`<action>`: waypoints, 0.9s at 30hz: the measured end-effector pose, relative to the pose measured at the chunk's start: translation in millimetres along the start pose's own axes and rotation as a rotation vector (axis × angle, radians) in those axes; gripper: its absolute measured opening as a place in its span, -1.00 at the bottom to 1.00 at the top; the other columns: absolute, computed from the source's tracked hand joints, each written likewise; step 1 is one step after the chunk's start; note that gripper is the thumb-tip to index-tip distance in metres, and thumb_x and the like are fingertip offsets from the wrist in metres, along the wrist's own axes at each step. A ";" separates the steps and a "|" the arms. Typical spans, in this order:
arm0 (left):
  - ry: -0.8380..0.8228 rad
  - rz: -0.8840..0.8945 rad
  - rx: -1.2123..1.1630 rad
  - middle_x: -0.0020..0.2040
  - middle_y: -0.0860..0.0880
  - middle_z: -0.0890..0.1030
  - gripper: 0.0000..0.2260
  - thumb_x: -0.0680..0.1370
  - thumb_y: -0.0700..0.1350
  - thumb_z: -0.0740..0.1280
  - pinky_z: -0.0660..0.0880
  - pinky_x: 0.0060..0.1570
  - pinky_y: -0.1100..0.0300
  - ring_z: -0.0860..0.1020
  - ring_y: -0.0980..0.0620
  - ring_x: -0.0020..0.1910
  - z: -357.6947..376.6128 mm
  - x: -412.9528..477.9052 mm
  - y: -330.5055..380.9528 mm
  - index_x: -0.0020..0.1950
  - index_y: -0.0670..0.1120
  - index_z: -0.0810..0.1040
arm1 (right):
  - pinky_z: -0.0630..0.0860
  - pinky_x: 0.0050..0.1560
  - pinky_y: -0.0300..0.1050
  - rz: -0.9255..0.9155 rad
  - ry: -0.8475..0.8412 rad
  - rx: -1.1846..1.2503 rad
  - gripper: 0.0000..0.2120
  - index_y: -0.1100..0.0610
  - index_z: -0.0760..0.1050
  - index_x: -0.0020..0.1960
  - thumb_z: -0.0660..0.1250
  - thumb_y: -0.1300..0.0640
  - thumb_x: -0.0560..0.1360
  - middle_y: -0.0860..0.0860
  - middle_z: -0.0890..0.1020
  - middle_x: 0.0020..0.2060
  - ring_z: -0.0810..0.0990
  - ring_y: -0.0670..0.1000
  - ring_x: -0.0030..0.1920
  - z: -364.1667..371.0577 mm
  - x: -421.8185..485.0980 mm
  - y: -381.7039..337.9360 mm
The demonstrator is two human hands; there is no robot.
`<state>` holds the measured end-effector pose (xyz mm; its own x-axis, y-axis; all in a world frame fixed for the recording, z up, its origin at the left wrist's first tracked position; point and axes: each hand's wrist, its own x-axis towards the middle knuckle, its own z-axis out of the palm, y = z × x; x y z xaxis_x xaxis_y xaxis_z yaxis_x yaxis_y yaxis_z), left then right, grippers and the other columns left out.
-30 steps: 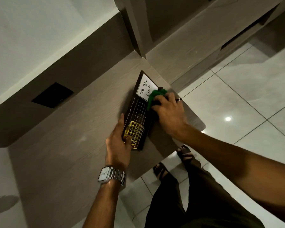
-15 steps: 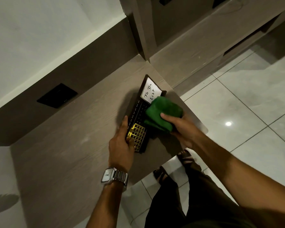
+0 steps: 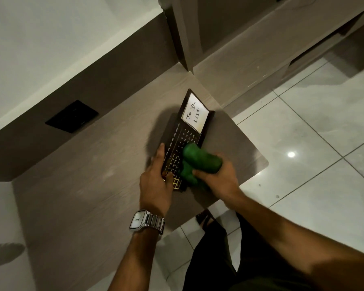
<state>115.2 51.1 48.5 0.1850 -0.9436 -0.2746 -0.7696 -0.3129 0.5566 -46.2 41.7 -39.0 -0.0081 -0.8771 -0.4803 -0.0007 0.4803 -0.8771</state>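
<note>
Wiping with your right hand (image 3: 219,182) bunched round the green cloth (image 3: 200,162), left hand (image 3: 156,185) gripping the calendar board (image 3: 184,136) at its 7 o'clock corner; shove toward 3 o'clock and it could skid off the desk (image 3: 88,196).

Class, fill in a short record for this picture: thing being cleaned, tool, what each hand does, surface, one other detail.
Thing cleaned: black calendar board
Surface: desk
Tool: green cloth, bunched on the board's near half
Left hand: holds the board's near left edge
Right hand: grips the cloth
Other: white note reading "To Do List" at the board's far end
Worn: wristwatch on left wrist
</note>
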 end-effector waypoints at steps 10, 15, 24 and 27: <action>0.001 -0.023 -0.012 0.39 -0.16 0.48 -0.26 0.54 -0.30 0.34 0.57 0.17 -0.14 0.57 -0.17 0.24 -1.3 0.0 3.0 0.56 0.18 0.08 | 0.66 -0.06 -0.06 0.142 0.170 0.426 -0.54 0.12 0.55 0.23 0.52 0.33 0.37 0.09 0.69 0.06 0.69 0.04 0.02 -30.4 71.0 -56.5; 0.008 -0.012 -0.016 0.40 -0.16 0.49 -0.26 0.53 -0.31 0.35 0.58 0.17 -0.13 0.59 -0.17 0.21 -2.2 -1.8 3.7 0.56 0.16 0.09 | 0.65 0.00 0.00 0.088 -0.020 -0.148 -0.50 0.07 0.48 0.23 0.57 0.11 0.34 0.00 0.65 0.05 0.64 -0.03 0.03 -13.0 9.8 -14.9; -0.005 -0.018 0.018 0.39 -0.17 0.49 -0.28 0.55 -0.29 0.33 0.59 0.14 -0.13 0.59 -0.17 0.21 -2.4 -0.5 3.8 0.57 0.16 0.08 | 0.57 -0.09 -0.26 -0.180 0.309 -0.187 -0.53 0.06 0.36 0.20 0.49 0.21 0.40 -0.08 0.59 0.05 0.57 -0.16 -0.05 -1.7 43.5 -36.0; -0.008 -0.021 0.019 0.42 -0.15 0.47 -0.28 0.54 -0.28 0.34 0.56 0.19 -0.15 0.54 -0.16 0.30 -2.3 1.3 3.3 0.57 0.16 0.09 | 0.67 -0.14 -0.10 -0.176 0.049 -0.275 -0.56 -0.08 0.35 0.11 0.48 0.21 0.39 -0.16 0.57 -0.05 0.61 -0.15 -0.10 22.4 -27.2 13.1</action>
<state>114.3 48.7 51.8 0.1967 -0.9358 -0.2926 -0.7767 -0.3308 0.5359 -23.6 71.7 -37.5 -0.0319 -0.9486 -0.3150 -0.2766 0.3112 -0.9092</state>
